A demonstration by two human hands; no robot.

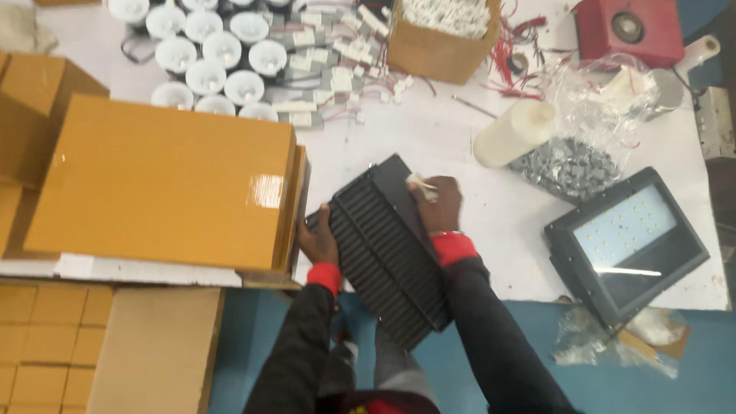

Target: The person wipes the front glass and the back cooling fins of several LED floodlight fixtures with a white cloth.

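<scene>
Bench [460, 138] view from my feed: big yellow-brown carton [161, 180] at left, finished LED floodlight [625, 241] face-up at right. Black finned housing [383, 249] lies fins-up at the near edge, between both hands. Left hand [318, 239] clamps its left edge; right hand [435, 203] presses on top, grip pinched on a small white part [422, 186]. I judge assembly mid-way: back side in work.

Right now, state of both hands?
Left hand: closed on the left edge of the black ribbed housing.
Right hand: holding a small white piece.
</scene>
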